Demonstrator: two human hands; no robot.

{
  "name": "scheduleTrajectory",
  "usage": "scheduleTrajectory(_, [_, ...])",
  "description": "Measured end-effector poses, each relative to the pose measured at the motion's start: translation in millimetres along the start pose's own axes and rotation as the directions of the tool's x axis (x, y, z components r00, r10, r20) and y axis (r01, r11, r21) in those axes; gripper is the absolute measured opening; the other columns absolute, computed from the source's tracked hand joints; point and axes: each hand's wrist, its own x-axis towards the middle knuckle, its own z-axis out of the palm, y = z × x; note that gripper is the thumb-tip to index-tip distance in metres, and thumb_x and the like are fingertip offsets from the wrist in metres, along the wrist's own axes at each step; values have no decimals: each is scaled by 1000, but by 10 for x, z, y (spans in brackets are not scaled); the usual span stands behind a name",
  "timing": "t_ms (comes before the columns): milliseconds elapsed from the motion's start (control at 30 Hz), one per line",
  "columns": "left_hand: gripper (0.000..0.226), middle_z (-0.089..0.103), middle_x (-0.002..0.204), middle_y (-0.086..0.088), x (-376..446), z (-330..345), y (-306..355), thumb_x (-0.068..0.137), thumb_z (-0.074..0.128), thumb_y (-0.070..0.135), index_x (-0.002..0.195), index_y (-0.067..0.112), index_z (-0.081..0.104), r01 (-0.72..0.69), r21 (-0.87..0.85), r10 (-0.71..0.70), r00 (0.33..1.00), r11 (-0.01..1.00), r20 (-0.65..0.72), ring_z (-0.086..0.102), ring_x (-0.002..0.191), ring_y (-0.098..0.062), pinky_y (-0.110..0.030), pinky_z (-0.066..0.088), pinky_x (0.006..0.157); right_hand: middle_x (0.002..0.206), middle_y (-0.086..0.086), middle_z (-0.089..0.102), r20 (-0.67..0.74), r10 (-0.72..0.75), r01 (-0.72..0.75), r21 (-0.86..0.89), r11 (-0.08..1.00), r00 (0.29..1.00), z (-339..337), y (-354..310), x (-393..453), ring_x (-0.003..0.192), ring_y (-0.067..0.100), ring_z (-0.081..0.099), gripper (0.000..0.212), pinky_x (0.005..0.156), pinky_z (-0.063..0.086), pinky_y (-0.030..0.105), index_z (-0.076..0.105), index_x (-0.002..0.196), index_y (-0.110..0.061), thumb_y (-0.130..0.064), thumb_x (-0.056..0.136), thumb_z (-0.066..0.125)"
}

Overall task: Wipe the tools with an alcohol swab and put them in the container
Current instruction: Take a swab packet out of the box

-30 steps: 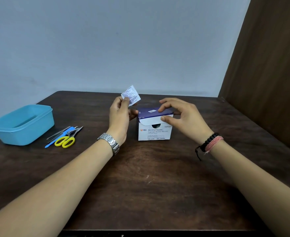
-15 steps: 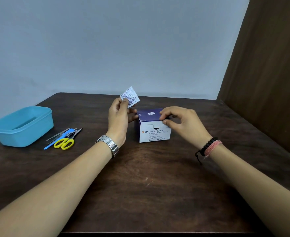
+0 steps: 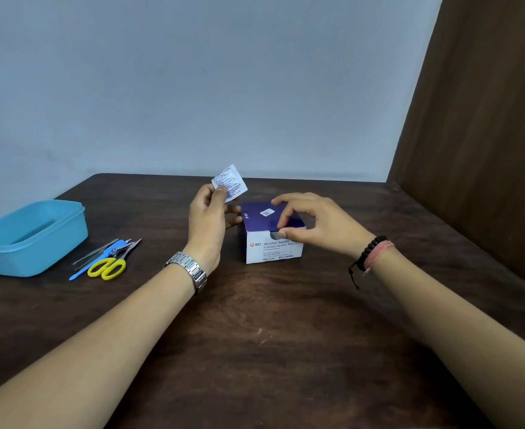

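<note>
My left hand (image 3: 209, 221) pinches a small white alcohol swab packet (image 3: 230, 184) and holds it upright just left of the swab box. The box of alcohol swabs (image 3: 272, 243) stands at the table's middle, purple on top and white in front, its lid down. My right hand (image 3: 313, 226) has its fingers on the lid and its thumb at the front flap. The tools lie in a small heap at the left: yellow-handled scissors (image 3: 108, 267), tweezers (image 3: 95, 253), a nail clipper (image 3: 122, 249) and a blue-handled tool (image 3: 78, 274). A light blue container (image 3: 66, 239) sits beside them, open.
A dark wooden table (image 3: 270, 335) carries everything. A brown wooden panel (image 3: 487, 150) rises along the right side, and a pale wall stands behind the table's far edge.
The box lid has come down from half raised to flat under my right hand. My left hand kept the packet at about the same place.
</note>
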Motion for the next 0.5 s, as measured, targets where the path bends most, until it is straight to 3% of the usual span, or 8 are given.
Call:
scheduleTrajectory(133, [21, 61, 85, 2, -10, 23, -21, 103, 47, 15, 83, 18, 54, -3, 22, 2, 1000, 1000, 24, 58, 59, -7, -20, 51, 56, 142, -11, 49, 91, 24, -20, -45, 999, 996, -41, 45, 147, 128, 6, 46, 32, 108, 36, 34, 60, 99, -30, -41, 77, 80])
scheduleTrajectory(200, [21, 60, 82, 4, -5, 22, -23, 102, 47, 15, 83, 19, 55, -3, 23, 2, 999, 1000, 36, 59, 60, -7, -20, 51, 57, 143, -11, 47, 170, 73, -68, -36, 997, 983, -29, 84, 221, 127, 12, 49, 57, 106, 41, 37, 47, 118, -36, -44, 73, 82])
scheduleTrajectory(300, [19, 62, 83, 3, -8, 6, -30, 102, 48, 17, 86, 20, 58, -5, 24, 4, 999, 1000, 44, 60, 62, -8, -20, 52, 57, 152, -12, 37, 281, 116, -105, -53, 993, 953, -15, 116, 277, 135, 8, 40, 90, 110, 35, 29, 27, 146, -34, -45, 75, 81])
scheduleTrajectory(400, [19, 62, 83, 2, -2, 12, -46, 102, 48, 18, 86, 22, 58, -9, 18, 8, 999, 1000, 37, 60, 62, -7, -19, 52, 56, 149, -4, 41, 270, 152, -104, -181, 978, 951, -18, 162, 266, 134, 14, 36, 92, 108, 35, 32, 29, 149, -31, -55, 74, 77])
scheduleTrajectory(500, [19, 60, 85, 1, 0, 31, -64, 101, 50, 19, 84, 23, 58, -6, 3, 5, 999, 1000, 52, 60, 62, -8, -20, 51, 53, 140, -4, 50, 117, 238, -190, -319, 928, 964, -46, 168, 158, 127, 23, 39, 85, 103, 38, 40, 38, 144, -33, -62, 72, 73])
